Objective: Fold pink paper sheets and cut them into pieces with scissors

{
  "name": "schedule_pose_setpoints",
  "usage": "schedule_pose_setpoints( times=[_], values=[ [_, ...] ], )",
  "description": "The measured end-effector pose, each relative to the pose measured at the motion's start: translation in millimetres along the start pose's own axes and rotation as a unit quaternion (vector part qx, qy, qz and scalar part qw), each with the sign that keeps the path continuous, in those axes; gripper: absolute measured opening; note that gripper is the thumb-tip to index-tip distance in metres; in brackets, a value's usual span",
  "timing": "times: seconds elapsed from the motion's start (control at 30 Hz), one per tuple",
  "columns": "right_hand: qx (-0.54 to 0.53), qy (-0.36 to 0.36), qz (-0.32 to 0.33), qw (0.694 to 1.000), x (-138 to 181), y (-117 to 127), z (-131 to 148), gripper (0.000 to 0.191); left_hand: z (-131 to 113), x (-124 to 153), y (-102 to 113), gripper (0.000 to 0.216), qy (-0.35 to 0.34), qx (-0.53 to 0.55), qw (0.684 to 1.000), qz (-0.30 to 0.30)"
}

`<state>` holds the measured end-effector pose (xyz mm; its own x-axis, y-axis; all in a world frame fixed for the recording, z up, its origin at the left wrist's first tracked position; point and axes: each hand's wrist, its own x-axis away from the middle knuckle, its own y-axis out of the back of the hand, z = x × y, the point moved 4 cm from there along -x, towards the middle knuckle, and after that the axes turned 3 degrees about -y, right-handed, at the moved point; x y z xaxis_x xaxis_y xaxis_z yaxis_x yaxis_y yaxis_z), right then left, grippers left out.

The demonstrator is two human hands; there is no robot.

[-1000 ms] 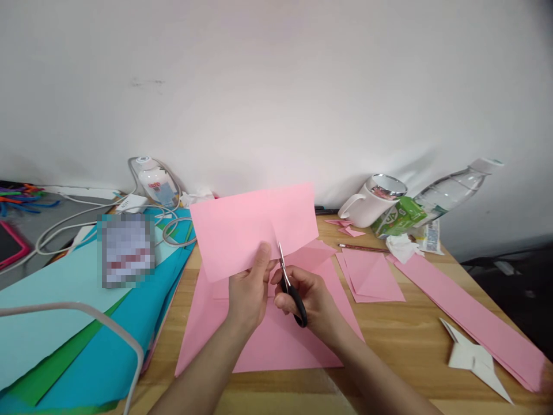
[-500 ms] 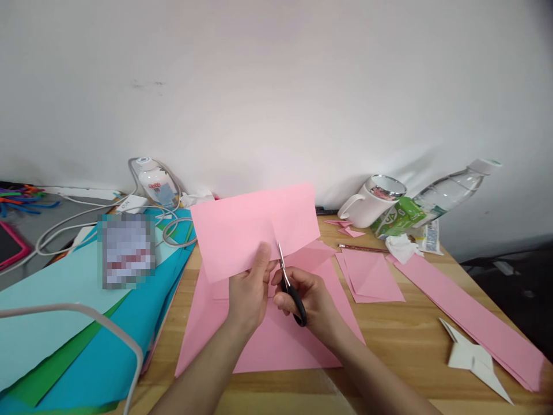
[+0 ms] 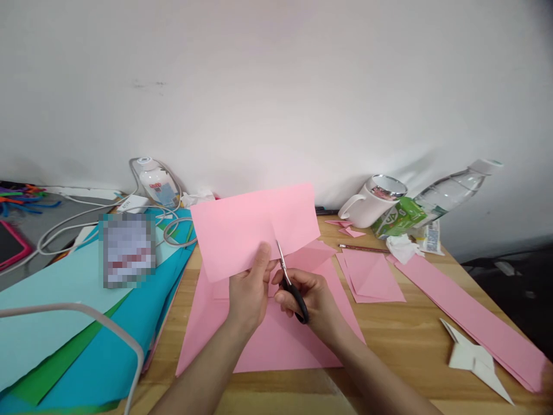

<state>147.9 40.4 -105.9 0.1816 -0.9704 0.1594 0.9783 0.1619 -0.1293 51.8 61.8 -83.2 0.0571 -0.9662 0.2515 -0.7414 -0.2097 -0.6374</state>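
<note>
My left hand (image 3: 253,291) pinches the lower edge of a raised pink sheet of paper (image 3: 242,230), thumb in front and fingers behind. Black-handled scissors (image 3: 295,297) are in my right hand (image 3: 311,294), their blades pointing up at the lower edge of that sheet. A crease or cut line runs up the paper from the blade tips; which one I cannot tell. Under both hands a larger pink sheet (image 3: 298,351) lies flat on the wooden table (image 3: 389,351), with smaller pink paper on it.
Folded pink squares (image 3: 375,279), a pencil (image 3: 363,249) and a long pink strip (image 3: 470,323) lie at right, near a white folded star (image 3: 473,354). Behind stand a mug (image 3: 369,202), a green carton (image 3: 397,218) and a tilted bottle (image 3: 453,190). Blue paper (image 3: 116,351) and a cable (image 3: 99,316) occupy the left.
The scissor handles have shifted very slightly right and up in my right hand. My left hand and the raised pink sheet look almost unmoved.
</note>
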Motion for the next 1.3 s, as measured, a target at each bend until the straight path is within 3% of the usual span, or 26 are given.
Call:
schedule_pose_setpoints(
  times=[0.27,0.47,1.3],
  values=[
    [-0.048,-0.018,0.003,0.999,0,2,0,0.056,1,-2,5,0.021,-0.056,-0.010,0.998,-0.039],
    [-0.053,0.026,0.003,0.998,-1,5,3,0.054,10,2,4,0.027,-0.012,-0.025,0.999,-0.021],
    [-0.048,0.026,-0.002,0.999,-2,4,1,0.054,7,4,1,0.028,-0.013,-0.030,0.999,-0.023]
  ],
)
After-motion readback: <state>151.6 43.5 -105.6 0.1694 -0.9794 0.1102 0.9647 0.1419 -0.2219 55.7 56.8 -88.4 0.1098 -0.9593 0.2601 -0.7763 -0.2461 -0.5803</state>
